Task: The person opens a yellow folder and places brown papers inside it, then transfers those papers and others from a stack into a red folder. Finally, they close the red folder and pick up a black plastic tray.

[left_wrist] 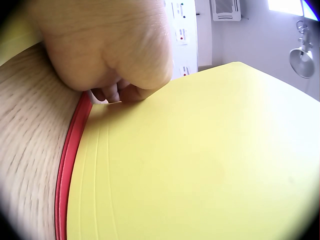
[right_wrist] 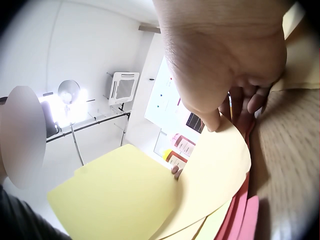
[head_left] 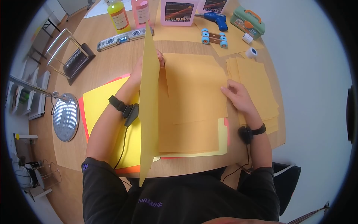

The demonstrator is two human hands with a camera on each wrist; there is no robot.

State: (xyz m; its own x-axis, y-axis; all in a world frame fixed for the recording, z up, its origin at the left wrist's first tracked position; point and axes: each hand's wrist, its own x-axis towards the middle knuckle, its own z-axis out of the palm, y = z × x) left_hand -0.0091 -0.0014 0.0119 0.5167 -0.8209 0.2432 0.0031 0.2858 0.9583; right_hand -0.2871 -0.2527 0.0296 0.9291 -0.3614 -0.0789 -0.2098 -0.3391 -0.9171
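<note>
A yellow folder [head_left: 148, 108] lies opened, its front cover raised upright and seen nearly edge-on in the head view. My left hand [left_wrist: 112, 45] grips that cover at its far edge, fingertips curled over it; the cover hides most of the hand in the head view. Inside the folder lie tan paper sheets [head_left: 197, 89], one shifted towards the far side over another. My right hand [head_left: 238, 96] pinches the sheets at their right edge, thumb on top in the right wrist view. Red folders [right_wrist: 245, 215] show beneath the yellow one.
More yellow folders [head_left: 100, 97] lie at left, and a tan stack [head_left: 259, 86] at right. Behind stand a spirit level [head_left: 125, 38], bottles [head_left: 119, 16], a blue drill [head_left: 218, 20], a toy car [head_left: 214, 38] and a green toolbox [head_left: 248, 24]. A Newton's cradle [head_left: 76, 59] stands left.
</note>
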